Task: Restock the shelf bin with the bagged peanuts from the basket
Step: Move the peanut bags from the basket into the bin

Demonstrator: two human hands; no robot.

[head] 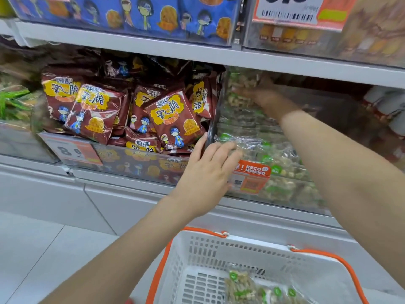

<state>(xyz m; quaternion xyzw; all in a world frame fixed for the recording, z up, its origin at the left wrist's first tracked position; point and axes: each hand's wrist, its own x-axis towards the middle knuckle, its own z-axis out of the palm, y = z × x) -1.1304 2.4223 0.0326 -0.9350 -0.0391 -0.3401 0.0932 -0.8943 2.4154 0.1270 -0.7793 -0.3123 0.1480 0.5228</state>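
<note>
A clear shelf bin [291, 194] holds several clear bags of peanuts with green labels [274, 154]. My right hand [263, 95] reaches deep into the bin under the upper shelf. It is blurred and seems to hold a bag of peanuts [243, 81] between thumb and fingers above the pile. My left hand [208, 170] rests with straight fingers on the bin's front left corner, its fingertips touching the top front bag. Below, a white basket [197, 260] with orange handles holds a few more peanut bags [247, 286].
Left of the bin, another bin is packed with maroon snack bags [173, 119]. An orange price tag [249, 176] hangs on the peanut bin's front. A white shelf board [197, 53] runs just above. Further products stand to the right [385, 106].
</note>
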